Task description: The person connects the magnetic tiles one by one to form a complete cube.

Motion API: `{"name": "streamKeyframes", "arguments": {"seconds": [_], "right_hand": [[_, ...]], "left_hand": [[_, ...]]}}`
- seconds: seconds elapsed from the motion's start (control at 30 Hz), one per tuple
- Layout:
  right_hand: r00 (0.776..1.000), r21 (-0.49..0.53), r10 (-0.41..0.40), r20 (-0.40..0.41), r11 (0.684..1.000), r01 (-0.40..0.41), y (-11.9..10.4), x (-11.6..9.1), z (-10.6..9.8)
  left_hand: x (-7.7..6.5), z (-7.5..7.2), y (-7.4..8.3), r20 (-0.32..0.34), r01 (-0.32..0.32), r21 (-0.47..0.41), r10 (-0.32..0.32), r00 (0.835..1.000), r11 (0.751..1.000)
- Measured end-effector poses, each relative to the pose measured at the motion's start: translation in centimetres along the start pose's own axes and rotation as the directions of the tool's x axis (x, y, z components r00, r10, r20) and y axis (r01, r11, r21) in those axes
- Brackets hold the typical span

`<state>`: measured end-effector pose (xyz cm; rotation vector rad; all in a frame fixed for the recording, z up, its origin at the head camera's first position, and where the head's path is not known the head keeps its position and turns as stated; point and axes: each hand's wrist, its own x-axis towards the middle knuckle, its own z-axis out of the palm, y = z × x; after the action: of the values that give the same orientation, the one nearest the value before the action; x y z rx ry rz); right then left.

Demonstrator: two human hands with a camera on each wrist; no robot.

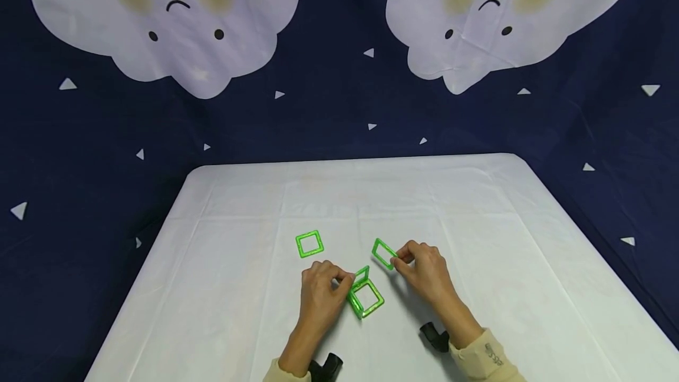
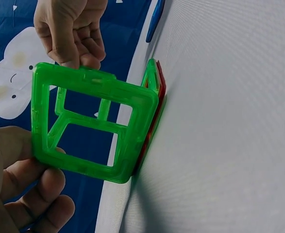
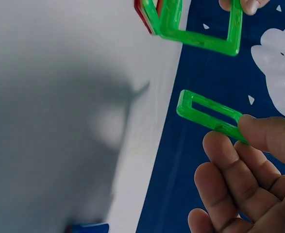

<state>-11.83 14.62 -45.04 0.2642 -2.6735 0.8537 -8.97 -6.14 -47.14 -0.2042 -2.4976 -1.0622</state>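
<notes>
My left hand (image 1: pixel 322 293) pinches the edge of an upright green square magnetic tile (image 2: pixel 84 170) between thumb and fingers. That tile stands against a flat green tile (image 1: pixel 377 289), with another upright tile (image 1: pixel 362 271) at the back. The wrist views show red along the structure's underside. To the right and slightly behind, my right hand (image 1: pixel 427 273) pinches a single green square tile (image 3: pixel 205 116) by one edge, tilted and held apart from the structure. A loose green square tile (image 1: pixel 312 252) lies flat on the table, beyond my left hand.
A white cloth covers the table (image 1: pixel 477 211), with creases running across it. Dark blue fabric (image 1: pixel 329 122) with clouds and small triangles hangs behind. Black camera mounts (image 1: pixel 435 336) sit at both wrists. A blue strip (image 2: pixel 155 22) of unclear kind shows at the left wrist view's top.
</notes>
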Motion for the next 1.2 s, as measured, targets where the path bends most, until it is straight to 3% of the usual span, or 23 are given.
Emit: {"name": "streamKeyframes", "arguments": {"seconds": [0.2, 0.63, 0.9, 1.2], "right_hand": [[0.999, -0.023, -0.024, -0.028, 0.999, 0.023, -0.2, -0.8, 0.4], [0.977, -0.078, -0.173, -0.125, 0.983, 0.164, -0.4, -2.5, 1.3], [0.981, -0.084, -0.165, -0.102, 0.984, 0.157, -0.8, -2.8, 1.4], [0.969, -0.088, -0.221, -0.110, 0.973, 0.212, -1.1, -3.1, 1.7]], "left_hand": [[0.0, 0.0, 0.0, 0.004, 0.021, -0.012, -0.021, 1.000, 1.000], [0.0, 0.1, 0.0, -0.043, 0.007, 0.012, -0.006, 0.999, 1.000], [0.0, 0.1, 0.0, -0.054, 0.002, 0.016, -0.001, 0.999, 1.000], [0.0, 0.4, -0.2, -0.094, -0.039, 0.037, 0.042, 0.995, 0.999]]}}
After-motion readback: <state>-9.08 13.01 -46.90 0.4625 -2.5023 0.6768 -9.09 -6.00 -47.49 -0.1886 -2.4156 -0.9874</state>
